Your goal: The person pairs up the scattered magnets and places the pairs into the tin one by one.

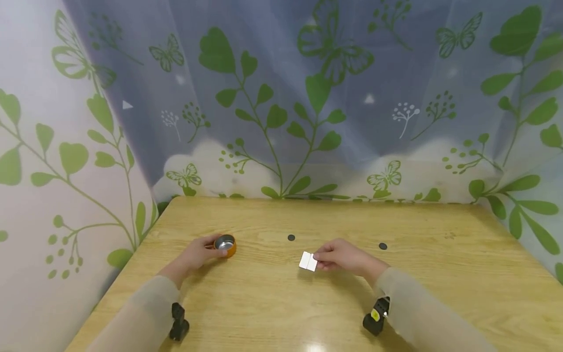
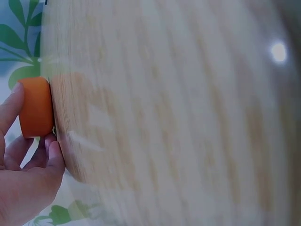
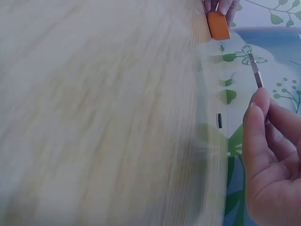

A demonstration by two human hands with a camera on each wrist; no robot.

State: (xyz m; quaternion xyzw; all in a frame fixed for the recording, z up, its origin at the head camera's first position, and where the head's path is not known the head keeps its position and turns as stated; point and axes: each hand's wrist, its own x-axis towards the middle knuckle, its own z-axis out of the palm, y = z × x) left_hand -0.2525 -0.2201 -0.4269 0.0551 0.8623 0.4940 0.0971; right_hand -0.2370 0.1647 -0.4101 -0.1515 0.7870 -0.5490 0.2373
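– Sleeves (image 1: 140, 313) nearest, pale beige, both forearms reaching in over the table (image 1: 264, 303), a black wrist unit (image 1: 179, 322) at each cuff; left side, go
– Left hand (image 1: 199, 253) gripping an orange cup (image 1: 231, 249) from its left, thumb on the near side, a finger round behind
– Cup pose?
– Upright, mouth up, shiny metal inside, left half of the table; left wrist view puts its base right at the tabletop, touching or just above, can't tell which
– Right side?
– Right hand (image 1: 345, 257) pinching a white piece (image 1: 308, 261) at its right edge, thumb against fingers; piece is thin, squarish, dark line down the middle
– On the wood?
– Off it; right wrist view has it nearly edge-on, clear of the surface
– Loose stuff, quick
– Small dark disc (image 1: 291, 237) lying flat between cup and white piece, slightly farther back; second dark disc (image 1: 383, 246) just beyond the right wrist, to the right
– Backdrop?
– Hanging cloth (image 1: 272, 49), blue-grey and white, green leaves and butterflies, behind the far edge and round both sides
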